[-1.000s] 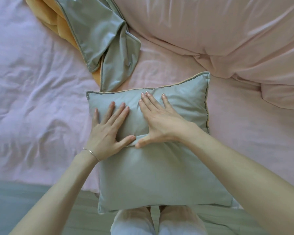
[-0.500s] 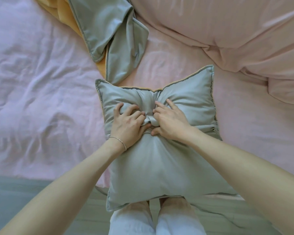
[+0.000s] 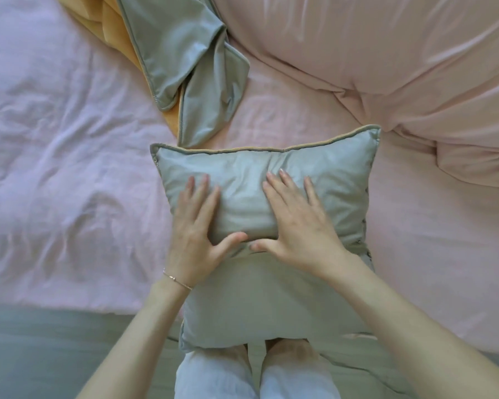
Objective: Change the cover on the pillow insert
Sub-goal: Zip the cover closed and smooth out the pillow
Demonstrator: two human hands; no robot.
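A grey-green pillow point(image 3: 271, 306) with piped edges lies on the pink bed, its near end hanging over the bed's edge above my legs. My left hand point(image 3: 195, 234) lies flat on its left half, fingers straight and spread, thumb pointing right. My right hand point(image 3: 297, 223) presses flat on its right half, thumb pointing left; the two thumbs nearly meet at a crease across the pillow. A zip shows along the pillow's right side point(image 3: 365, 249). An empty grey-green and orange cover point(image 3: 185, 61) lies crumpled beyond the pillow.
A pink sheet point(image 3: 64, 168) covers the bed to the left. A bunched pink duvet point(image 3: 401, 61) fills the far right. The bed's near edge runs along the bottom, with grey floor point(image 3: 41, 349) below it and my white-trousered legs point(image 3: 257, 375) under the pillow.
Half a second ago both hands were bunching the pillow's middle with curled fingers. Now the fingers are straight and spread apart, flat on the pillow, and its far edge has smoothed out.
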